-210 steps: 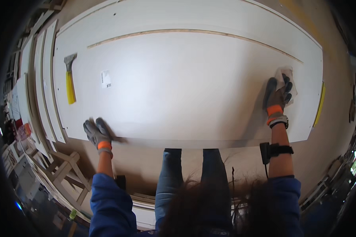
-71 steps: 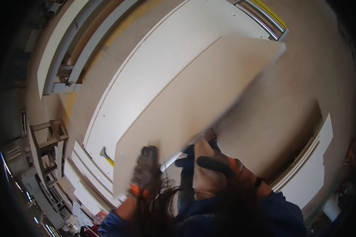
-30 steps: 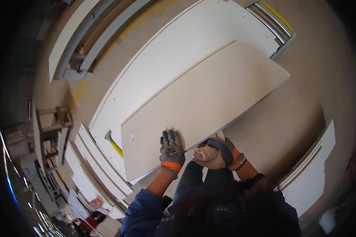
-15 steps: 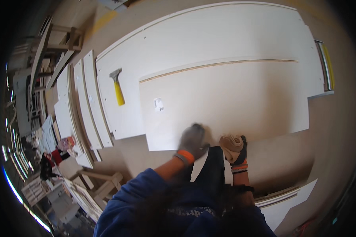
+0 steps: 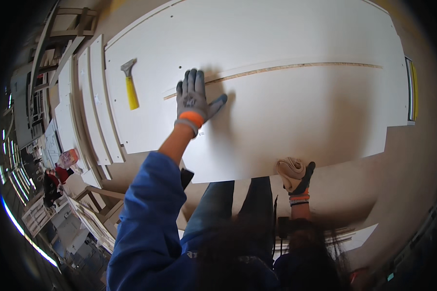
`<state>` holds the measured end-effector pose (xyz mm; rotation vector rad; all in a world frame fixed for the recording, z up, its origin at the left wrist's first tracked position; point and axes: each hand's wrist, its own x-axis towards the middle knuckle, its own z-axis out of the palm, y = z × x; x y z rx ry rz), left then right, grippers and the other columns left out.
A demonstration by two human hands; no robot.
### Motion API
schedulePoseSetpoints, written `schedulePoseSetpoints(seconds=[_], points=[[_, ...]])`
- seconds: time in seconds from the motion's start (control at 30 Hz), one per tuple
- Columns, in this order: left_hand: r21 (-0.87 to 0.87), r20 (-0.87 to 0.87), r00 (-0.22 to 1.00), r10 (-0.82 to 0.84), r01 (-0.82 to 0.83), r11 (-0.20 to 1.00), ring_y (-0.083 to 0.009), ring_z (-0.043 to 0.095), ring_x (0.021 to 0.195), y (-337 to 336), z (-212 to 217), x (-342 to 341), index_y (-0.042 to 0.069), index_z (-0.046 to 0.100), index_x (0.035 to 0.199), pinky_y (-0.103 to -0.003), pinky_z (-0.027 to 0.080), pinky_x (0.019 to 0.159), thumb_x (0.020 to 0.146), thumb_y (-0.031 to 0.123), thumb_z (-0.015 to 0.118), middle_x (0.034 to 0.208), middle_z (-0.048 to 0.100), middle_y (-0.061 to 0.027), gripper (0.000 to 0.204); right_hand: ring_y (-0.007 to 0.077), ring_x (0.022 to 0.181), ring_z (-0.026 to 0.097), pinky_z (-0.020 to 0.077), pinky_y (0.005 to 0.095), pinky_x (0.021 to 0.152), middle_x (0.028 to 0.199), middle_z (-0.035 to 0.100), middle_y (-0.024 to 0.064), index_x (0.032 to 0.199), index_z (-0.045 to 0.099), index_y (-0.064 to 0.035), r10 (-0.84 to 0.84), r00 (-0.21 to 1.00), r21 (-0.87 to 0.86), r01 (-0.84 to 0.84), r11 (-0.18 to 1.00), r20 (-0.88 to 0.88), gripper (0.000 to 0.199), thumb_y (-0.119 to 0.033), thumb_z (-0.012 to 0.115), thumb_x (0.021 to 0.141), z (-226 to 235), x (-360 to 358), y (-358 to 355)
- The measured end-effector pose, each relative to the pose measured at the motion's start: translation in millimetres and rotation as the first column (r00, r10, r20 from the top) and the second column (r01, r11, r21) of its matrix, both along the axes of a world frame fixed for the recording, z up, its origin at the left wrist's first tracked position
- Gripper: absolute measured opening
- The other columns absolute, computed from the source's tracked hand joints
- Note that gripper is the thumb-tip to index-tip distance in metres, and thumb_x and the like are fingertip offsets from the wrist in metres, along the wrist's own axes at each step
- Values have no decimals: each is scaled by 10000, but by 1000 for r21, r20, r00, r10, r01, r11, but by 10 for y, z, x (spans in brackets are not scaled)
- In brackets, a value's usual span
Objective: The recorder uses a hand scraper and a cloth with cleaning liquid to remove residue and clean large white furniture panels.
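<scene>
The large white panel (image 5: 257, 53) lies flat beneath a smaller white board (image 5: 301, 121), whose raw chipboard edge shows as a tan line. Half a second ago both hands sat together at the board's near edge; now the gloved left hand (image 5: 194, 99) presses flat on it, fingers spread, holding nothing, apparently steadying it. The right hand (image 5: 296, 177) is closed around a beige cloth (image 5: 289, 169) at the near edge. A yellow-handled scraper (image 5: 130, 85) lies left.

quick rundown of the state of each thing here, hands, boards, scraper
left hand: gloved, flat on the upper panel, fingers spread
right hand: gloved, gripping the near edge of the upper panel
upper panel: lying flat on the larger panel
larger panel: flat underneath
scraper: lying untouched on the larger panel
</scene>
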<state>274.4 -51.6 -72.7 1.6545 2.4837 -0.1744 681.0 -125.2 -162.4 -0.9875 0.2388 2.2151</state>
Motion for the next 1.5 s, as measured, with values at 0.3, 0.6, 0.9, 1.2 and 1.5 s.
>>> schedulePoseSetpoints(seconds=[0.3,0.6,0.9,1.2,1.5], points=[[-234,224,974,-18,72,970,-308,554,1123,639,16,37,68,549,1243,-378,425,980,768,693,551,1176,591,-154,785,398,1192,501,460,473,1014,1304,483,242,1278,459,15,40,986,-2,-41,999,-159,860,-726,424,843,-103,124,-44],[-190,438,890,129,-48,981,-241,673,817,312,365,-41,0,662,1064,-348,514,766,679,555,766,864,703,-143,684,411,1048,588,526,511,907,1167,560,254,1216,496,52,-3,997,-70,9,997,79,943,-789,404,799,-347,23,104],[400,67,851,-521,455,796,-232,587,518,-714,2567,623,-9,645,937,-324,484,513,756,438,734,613,581,-60,491,355,851,636,567,475,745,930,628,189,1027,577,-10,-4,976,10,2,1000,219,916,-853,341,758,323,-160,-60],[511,-225,748,-625,636,577,-226,623,632,-2037,4114,534,6,587,882,-356,556,589,710,-71,617,746,604,-96,190,349,828,632,564,468,725,907,626,182,1003,577,-18,114,973,201,-156,967,203,914,-861,330,752,1379,-283,-401],[624,-376,717,-588,664,411,-360,656,856,-2461,4602,448,-86,578,1010,-461,544,773,841,41,548,920,667,-186,214,343,805,628,561,461,705,883,624,175,980,578,-26,99,979,345,-156,925,176,912,-868,320,746,1974,-385,-887]])
